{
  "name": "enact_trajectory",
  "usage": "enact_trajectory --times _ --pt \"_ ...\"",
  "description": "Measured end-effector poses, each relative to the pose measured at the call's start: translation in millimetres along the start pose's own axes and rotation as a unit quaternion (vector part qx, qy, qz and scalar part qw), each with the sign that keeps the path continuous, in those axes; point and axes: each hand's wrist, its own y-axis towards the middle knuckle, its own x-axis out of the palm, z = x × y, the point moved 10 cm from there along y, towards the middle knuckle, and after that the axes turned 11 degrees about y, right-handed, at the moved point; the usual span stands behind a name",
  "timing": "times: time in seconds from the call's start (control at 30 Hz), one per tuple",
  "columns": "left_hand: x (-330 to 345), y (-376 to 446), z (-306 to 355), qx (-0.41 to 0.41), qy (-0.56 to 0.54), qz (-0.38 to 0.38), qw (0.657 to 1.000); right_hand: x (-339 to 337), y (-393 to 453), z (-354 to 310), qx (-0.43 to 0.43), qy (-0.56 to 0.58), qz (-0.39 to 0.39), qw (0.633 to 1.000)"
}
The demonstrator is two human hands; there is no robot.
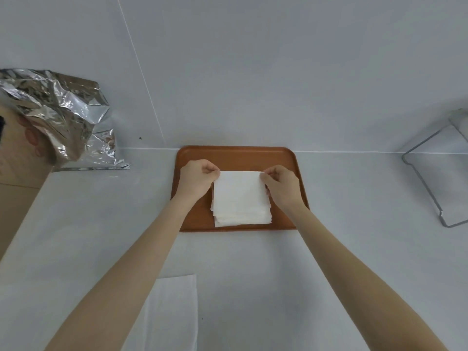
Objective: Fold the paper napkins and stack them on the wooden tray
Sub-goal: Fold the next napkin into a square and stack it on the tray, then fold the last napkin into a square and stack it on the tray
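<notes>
View from a head-worn camera looking down at a pale grey-white table [329,249] that meets a plain wall of the same colour. A brown wooden tray [235,154] with rounded corners lies flat at the centre of the table, its far edge against the wall line. On the tray sits a stack of folded white paper napkins [241,214], slightly uneven, so that the edges of several layers show along the near and side borders.

Two bare forearms reach in from the bottom of the view. The left hand [196,177] pinches the far left corner of the top napkin [239,186], thumb and forefinger closed narrowly on the paper and the other fingers curled in. The right hand [282,184] pinches the far right corner in the same way. The top napkin rests on the stack, roughly lined up with the ones beneath it.

Nearer the camera, between the forearms, another white napkin [174,312] lies flat on the table, well apart from the tray.

At the left edge, a crumpled silver foil bag [60,115] leans over a brown cardboard box [20,158]. At the right edge, a clear container [435,173] with a rounded rim rests on the table, partly cut off by the frame
</notes>
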Motion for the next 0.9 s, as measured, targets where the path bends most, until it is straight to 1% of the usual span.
enact_trajectory --times 0.17,0.27,0.37,0.43,0.53,0.6,0.67,0.77,0.83,0.9 --pt "14 -2 -10 0.012 0.048 -0.011 0.999 8 4 14 -0.006 -0.045 -0.001 0.999" --pt "12 -4 -14 0.011 0.048 -0.009 0.999 11 1 17 0.006 -0.041 -0.013 0.999" --pt "3 -13 -8 0.032 0.054 -0.007 0.998 8 -6 8 0.000 -0.069 -0.020 0.997" --pt "-8 -25 -2 0.059 0.058 -0.004 0.997 2 -15 -7 -0.031 -0.101 -0.007 0.994" --pt "-33 -53 4 0.101 0.067 0.012 0.992 0 -45 -39 -0.112 -0.136 0.002 0.984" --pt "-46 -76 4 0.121 0.073 0.009 0.990 8 -76 -54 -0.151 -0.127 -0.021 0.980" --pt "-47 -100 -1 0.132 0.075 -0.028 0.988 21 -112 -55 -0.152 -0.100 -0.065 0.981" --pt "-34 -132 -20 0.146 0.099 -0.093 0.980 51 -167 -33 -0.110 -0.082 -0.143 0.980" --pt "-23 -148 -37 0.147 0.130 -0.111 0.974 72 -198 -7 -0.068 -0.104 -0.182 0.975" --pt "-11 -156 -53 0.144 0.171 -0.121 0.967 88 -219 16 -0.034 -0.138 -0.202 0.969"
